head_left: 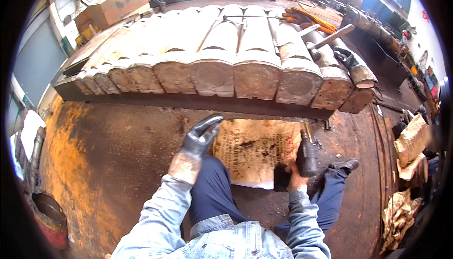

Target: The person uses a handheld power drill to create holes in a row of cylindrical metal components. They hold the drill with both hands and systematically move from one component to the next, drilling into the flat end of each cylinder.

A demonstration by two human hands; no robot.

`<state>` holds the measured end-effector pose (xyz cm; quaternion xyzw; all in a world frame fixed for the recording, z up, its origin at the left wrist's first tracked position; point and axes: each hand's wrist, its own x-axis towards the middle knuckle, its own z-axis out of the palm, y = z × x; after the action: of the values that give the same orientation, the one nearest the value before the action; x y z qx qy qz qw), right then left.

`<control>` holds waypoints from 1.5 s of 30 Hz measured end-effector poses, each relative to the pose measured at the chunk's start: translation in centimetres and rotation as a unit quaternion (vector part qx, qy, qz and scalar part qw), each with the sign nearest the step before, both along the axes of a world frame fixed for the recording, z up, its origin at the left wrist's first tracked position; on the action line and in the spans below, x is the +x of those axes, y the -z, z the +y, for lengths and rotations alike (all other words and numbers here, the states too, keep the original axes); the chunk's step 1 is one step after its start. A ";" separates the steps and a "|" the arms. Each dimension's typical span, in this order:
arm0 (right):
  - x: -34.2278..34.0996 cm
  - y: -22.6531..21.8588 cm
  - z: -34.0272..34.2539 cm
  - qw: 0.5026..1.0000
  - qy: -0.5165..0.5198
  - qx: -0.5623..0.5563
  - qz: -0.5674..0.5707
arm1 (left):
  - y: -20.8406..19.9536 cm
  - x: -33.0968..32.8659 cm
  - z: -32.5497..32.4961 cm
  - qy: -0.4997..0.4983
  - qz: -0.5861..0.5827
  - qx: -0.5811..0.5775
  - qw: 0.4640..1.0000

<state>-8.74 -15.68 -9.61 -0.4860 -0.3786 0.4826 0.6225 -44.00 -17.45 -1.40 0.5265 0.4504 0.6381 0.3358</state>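
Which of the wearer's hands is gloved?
The left hand, in a glossy black-coated glove with a pale, stained cuff. The right hand is bare and holds a dark handheld power tool.

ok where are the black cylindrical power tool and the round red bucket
black cylindrical power tool (307, 159): head view, on its dark barrel
round red bucket (51, 232): head view, on its outer wall

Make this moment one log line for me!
left hand: gloved, empty | right hand: gripping power drill | brown sack: on floor
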 end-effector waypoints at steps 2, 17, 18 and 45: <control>1.1 1.3 -1.0 0.998 0.032 -0.047 -0.037 | -1.5 1.5 1.1 0.007 -0.075 -0.027 0.997; 4.0 -15.1 3.2 0.998 -0.025 0.066 0.003 | -9.3 9.9 3.9 0.138 -0.314 -0.109 0.933; 4.4 -15.6 3.9 0.997 -0.046 0.064 0.020 | -9.9 10.5 3.7 0.147 -0.320 -0.121 0.928; 1.7 -11.9 15.8 0.973 -0.145 -0.027 0.177 | -2.1 11.8 10.6 0.200 -0.288 -0.231 0.908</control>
<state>-7.03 0.10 2.26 -0.3493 -0.3154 0.6564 0.5897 -32.19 -6.81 0.67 0.3065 0.3539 0.5599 0.6836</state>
